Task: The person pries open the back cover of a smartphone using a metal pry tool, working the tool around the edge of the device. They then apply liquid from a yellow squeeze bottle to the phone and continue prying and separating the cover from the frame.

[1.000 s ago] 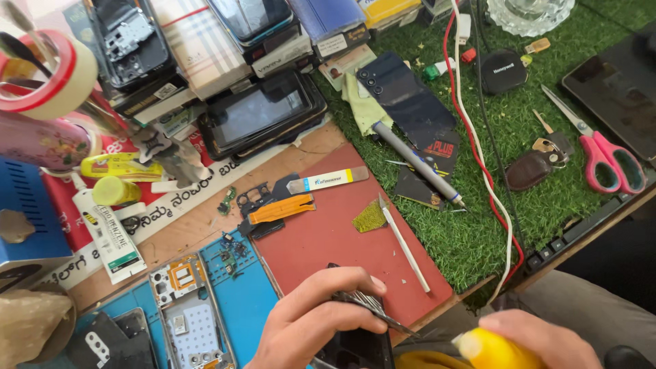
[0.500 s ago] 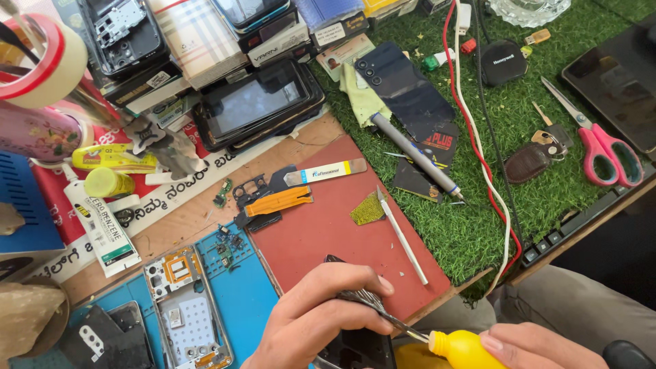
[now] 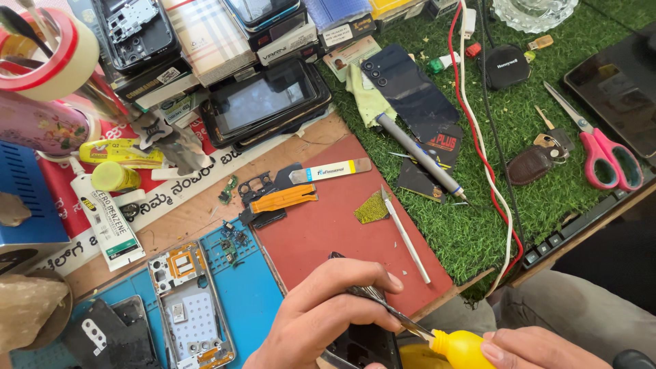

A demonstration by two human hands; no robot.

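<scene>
My left hand grips metal tweezers at the bottom middle, above a dark phone part near the table's front edge. The tweezer tips meet the nozzle of a small yellow bottle, which my right hand holds at the lower right. Both hands sit just below a red work mat.
On the red mat lie an orange flex cable, a flat pry tool and a white stick. An opened phone frame rests on a blue mat. Pink scissors, a pen and cables lie on green turf. Stacked phones stand behind.
The yellow bottle and my right hand have shifted right and lower. My left hand keeps the tweezers at the nozzle. The view has drifted slightly.
</scene>
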